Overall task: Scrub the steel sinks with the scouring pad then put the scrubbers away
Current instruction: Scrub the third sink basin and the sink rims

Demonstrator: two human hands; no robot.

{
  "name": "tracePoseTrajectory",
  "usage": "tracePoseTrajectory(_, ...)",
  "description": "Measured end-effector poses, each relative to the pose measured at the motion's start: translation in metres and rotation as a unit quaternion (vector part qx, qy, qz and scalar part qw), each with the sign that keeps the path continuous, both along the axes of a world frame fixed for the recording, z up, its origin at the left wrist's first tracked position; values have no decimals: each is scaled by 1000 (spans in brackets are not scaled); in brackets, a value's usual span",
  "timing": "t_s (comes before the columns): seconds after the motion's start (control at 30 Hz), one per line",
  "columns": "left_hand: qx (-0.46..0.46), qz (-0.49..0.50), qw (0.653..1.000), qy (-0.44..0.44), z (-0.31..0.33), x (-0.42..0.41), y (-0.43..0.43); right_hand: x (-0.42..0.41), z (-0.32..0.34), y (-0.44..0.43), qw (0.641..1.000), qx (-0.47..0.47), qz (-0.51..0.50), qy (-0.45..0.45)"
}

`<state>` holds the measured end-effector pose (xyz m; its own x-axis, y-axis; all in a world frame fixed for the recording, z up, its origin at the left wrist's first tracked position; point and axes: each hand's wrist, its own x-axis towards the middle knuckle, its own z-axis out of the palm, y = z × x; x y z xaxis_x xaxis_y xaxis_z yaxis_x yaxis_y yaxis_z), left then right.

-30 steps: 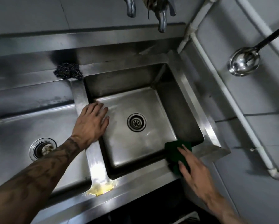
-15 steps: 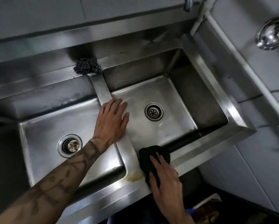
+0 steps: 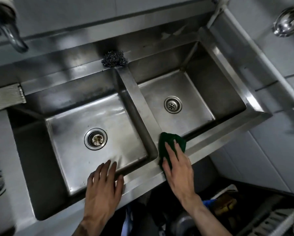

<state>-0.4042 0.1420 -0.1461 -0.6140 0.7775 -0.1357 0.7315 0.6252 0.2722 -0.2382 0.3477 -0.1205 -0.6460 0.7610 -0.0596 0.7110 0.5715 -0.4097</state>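
Two steel sinks sit side by side, the left sink (image 3: 74, 116) and the right sink (image 3: 202, 92), split by a narrow divider (image 3: 139, 103). My right hand (image 3: 177, 167) presses a green scouring pad (image 3: 171, 142) flat onto the front rim where the divider meets it, fingers straight. My left hand (image 3: 103, 189) rests flat with spread fingers on the front rim of the left sink. A steel wool scrubber (image 3: 114, 59) lies on the back ledge at the divider's far end.
A tap spout (image 3: 16, 41) hangs at the top left. A steel ladle (image 3: 287, 24) hangs on the tiled wall at the top right, beside a white pipe (image 3: 262, 58). Dark clutter (image 3: 224, 205) lies on the floor under the sink front.
My left hand has left the divider and come down to the left sink's front rim. My right hand with the green pad has slid left along the front rim to the divider's end.
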Motion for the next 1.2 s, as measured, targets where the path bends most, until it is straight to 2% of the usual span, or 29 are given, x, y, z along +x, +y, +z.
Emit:
tracePoseTrajectory(0.1,-7,19,1000,-8,-2,9,-8,8,2,18,1000,-7,6,-19)
tracePoseTrajectory(0.27,-33,33,999,-10,0,13,-6,-5,-3,-16,998,-13,-60,33)
tracePoseTrajectory(0.4,-45,45,998,-16,7,15,-5,-6,-6,-35,999,9,45,24)
tracePoseTrajectory(0.5,-49,57,997,-5,8,15,-6,1,-10,-8,994,27,106,17)
tracePoseTrajectory(0.67,-46,50,998,-7,5,15,-8,6,-5,22,999,-1,27,19)
tracePoseTrajectory(0.8,-33,52,998,-9,4,14,-8,-12,-6,-30,999,3,-10,41)
tracePoseTrajectory(0.93,-6,32,999,6,-2,12,-14,-24,-15,-73,996,-7,69,57)
tracePoseTrajectory(1.03,21,24,999,13,-2,11,-17,-18,-12,-55,994,11,104,31)
tracePoseTrajectory(1.13,47,30,998,4,-4,12,-17,-4,-5,-25,999,14,38,20)
tracePoseTrajectory(1.2,56,32,998,-4,-6,12,-16,1,-3,-21,998,9,-22,52)
